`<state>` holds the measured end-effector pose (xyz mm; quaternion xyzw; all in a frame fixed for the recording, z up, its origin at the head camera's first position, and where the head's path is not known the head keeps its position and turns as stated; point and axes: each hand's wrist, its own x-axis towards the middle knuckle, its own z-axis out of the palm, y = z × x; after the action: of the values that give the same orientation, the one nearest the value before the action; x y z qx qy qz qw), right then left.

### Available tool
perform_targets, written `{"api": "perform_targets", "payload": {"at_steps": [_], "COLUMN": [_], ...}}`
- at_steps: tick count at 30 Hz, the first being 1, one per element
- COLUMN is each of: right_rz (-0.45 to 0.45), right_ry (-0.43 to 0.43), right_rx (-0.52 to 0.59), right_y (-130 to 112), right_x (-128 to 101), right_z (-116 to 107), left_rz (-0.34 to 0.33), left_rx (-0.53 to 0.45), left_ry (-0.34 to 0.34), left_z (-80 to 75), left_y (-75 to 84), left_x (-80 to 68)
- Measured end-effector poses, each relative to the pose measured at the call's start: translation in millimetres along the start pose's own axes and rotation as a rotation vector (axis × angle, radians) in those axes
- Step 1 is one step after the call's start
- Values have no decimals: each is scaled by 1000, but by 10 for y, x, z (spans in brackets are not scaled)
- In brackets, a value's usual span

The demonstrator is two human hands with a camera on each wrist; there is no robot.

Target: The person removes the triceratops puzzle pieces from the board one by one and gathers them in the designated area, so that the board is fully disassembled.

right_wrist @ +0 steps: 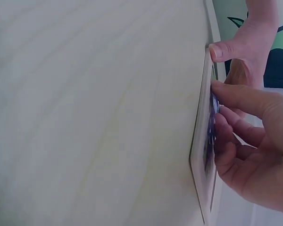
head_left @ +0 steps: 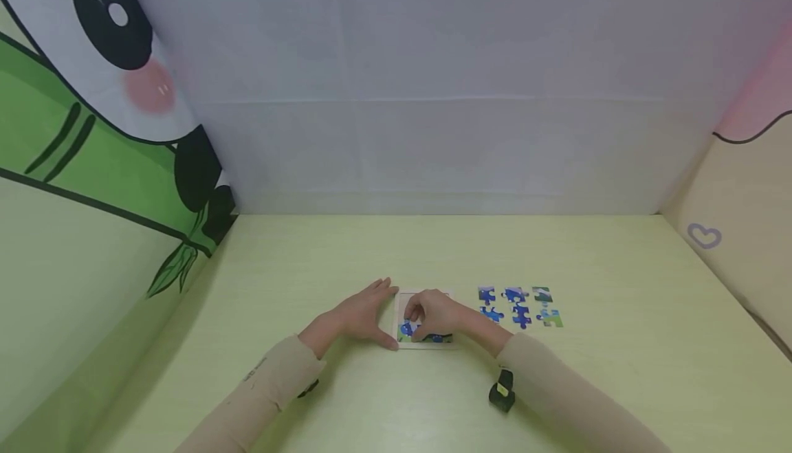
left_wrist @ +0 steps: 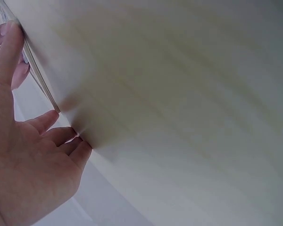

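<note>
There are two hands, one tray, seemingly six pieces outside it.

In the head view, a hand could pass over the bare surface at centre left or along the lower right edge. At lower centre, the left grip blocks the puzzle tray's left side; the right grip covers its middle. Loose pieces and the right sleeve obstruct its right; a wall closes the top.
</note>
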<state>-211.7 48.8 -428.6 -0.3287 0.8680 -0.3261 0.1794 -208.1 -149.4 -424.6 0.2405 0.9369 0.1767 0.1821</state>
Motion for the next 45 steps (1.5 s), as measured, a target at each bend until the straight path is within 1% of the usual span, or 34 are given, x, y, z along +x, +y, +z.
{"api": "perform_targets", "payload": {"at_steps": [6, 15, 19, 28, 33, 38, 45], "right_rz": [33, 74, 59, 12, 25, 24, 9], "right_ry": [23, 37, 29, -12, -28, -28, -17], "right_rx": [55, 94, 116, 218, 266, 287, 309], "right_y": [-23, -52, -39, 43, 59, 67, 54], "right_x": [-11, -41, -35, -28, -25, -28, -48], "right_z": [21, 27, 22, -6, -21, -35, -103], "left_rz": [1, -6, -8, -11, 1, 16, 11], "left_rx": [-2, -7, -13, -8, 1, -2, -3], "left_ry": [0, -1, -1, -4, 0, -4, -3], "left_z": [-9, -10, -11, -11, -10, -13, -11], "left_y": [17, 25, 24, 24, 20, 27, 30], "left_x": [-13, -14, -15, -14, -12, -24, -20]}}
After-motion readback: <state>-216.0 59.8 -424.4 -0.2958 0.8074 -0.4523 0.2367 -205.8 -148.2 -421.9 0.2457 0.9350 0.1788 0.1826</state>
